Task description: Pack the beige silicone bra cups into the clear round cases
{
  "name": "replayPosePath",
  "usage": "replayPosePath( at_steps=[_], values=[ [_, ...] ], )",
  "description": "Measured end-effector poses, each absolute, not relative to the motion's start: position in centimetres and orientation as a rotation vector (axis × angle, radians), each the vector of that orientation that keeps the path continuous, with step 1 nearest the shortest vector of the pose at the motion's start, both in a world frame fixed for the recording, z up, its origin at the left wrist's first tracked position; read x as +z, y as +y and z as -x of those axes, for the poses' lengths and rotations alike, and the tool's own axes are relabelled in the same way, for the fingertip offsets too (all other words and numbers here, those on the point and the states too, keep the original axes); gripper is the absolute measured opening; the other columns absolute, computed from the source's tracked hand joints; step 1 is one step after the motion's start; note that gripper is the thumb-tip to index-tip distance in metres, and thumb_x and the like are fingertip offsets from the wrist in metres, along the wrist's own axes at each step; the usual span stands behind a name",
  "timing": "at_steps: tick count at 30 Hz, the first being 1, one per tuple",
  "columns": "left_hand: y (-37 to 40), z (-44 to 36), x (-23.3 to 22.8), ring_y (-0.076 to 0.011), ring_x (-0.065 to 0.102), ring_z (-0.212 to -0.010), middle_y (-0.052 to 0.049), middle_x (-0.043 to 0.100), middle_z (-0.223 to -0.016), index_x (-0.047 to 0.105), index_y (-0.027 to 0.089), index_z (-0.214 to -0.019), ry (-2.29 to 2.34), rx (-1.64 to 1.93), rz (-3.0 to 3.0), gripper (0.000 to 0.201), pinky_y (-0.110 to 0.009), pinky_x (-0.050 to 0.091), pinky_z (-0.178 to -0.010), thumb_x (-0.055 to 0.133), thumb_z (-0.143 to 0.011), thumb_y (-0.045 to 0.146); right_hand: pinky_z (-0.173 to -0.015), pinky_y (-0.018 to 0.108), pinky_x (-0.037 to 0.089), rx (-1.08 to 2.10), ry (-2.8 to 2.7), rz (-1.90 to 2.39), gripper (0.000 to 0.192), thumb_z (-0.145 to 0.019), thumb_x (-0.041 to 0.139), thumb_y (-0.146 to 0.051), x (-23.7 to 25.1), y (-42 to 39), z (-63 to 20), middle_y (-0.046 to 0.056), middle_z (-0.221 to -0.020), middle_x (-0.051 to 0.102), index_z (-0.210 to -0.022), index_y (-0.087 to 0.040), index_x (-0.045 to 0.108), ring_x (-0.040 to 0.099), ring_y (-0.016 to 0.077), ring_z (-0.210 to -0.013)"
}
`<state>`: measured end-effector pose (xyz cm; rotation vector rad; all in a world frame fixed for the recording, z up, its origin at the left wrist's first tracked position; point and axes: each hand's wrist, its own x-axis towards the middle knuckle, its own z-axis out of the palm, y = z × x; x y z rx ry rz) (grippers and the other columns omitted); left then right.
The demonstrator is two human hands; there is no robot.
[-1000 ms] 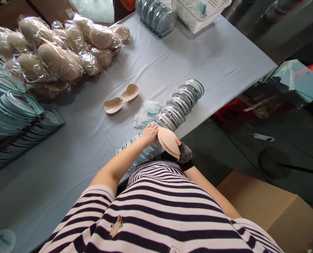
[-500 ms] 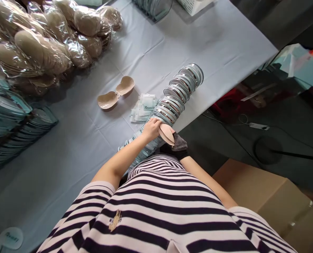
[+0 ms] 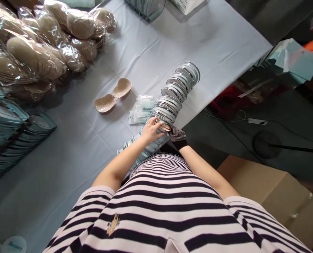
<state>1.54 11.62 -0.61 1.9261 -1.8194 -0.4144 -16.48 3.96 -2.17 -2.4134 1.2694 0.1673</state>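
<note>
A beige stick-on bra cup (image 3: 165,127) lies level with the row of round clear plastic cases (image 3: 169,102), most of it hidden between my hands. My bare left hand (image 3: 150,130) grips its left end, fingers on the far side and thumb on the near side. My right hand (image 3: 178,136), in a dark knit glove, has its fingertips closed on the right end. Just beyond my left hand are small printed packets (image 3: 142,109) in a loose pile. An open pair of beige bra cups (image 3: 113,96) rests on the table behind them.
Plastic-wrapped stacks of beige cups (image 3: 45,45) fill the far left of the table (image 3: 93,137). Stacked clear cases (image 3: 16,130) stand below them, with more cases (image 3: 148,8) and a white basket (image 3: 186,6) at the back. A cardboard box (image 3: 262,189) sits on the right.
The cup has gone from tilted up above the row to down among the cases. My left fingers have spread wider, and my right hand has moved slightly away from me.
</note>
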Motion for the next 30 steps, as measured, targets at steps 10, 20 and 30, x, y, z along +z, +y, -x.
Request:
replayPosePath(
  at_steps=[10,20,30],
  values=[
    [11.7,-1.4,-0.5,-0.0281,0.053,-0.116,-0.009,0.060,-0.124,0.069,0.023,-0.099,-2.002,-0.440,-1.891,0.028,-0.044,0.041,-0.101,0.076,-0.076,0.038,-0.076,0.030,0.045,0.092,1.392,2.249,0.031,-0.098,0.041,-0.027,-1.7,3.8,14.0,0.011,-0.106,0.074,-0.105,-0.019,0.070,0.068,0.0240,-0.093],
    [11.8,-1.8,0.0,-0.0271,0.051,-0.118,-0.006,0.064,-0.121,0.068,0.026,-0.105,-2.016,-0.487,-1.903,0.029,-0.044,0.037,-0.102,0.073,-0.079,0.039,-0.076,0.027,0.046,0.041,1.342,2.016,0.026,-0.093,0.048,-0.028,-3.5,3.8,17.2,0.008,-0.107,0.074,-0.106,-0.019,0.069,0.067,0.0210,-0.093],
    [11.8,-2.0,0.2,-0.0242,0.056,-0.112,-0.005,0.066,-0.118,0.067,0.027,-0.108,-2.049,-0.537,-1.874,0.029,-0.043,0.034,-0.103,0.071,-0.081,0.037,-0.077,0.032,0.046,0.300,1.133,2.303,0.032,-0.097,0.044,-0.026,-2.1,3.4,14.4,0.018,-0.104,0.073,-0.101,-0.012,0.073,0.068,0.0264,-0.091]
  ],
)
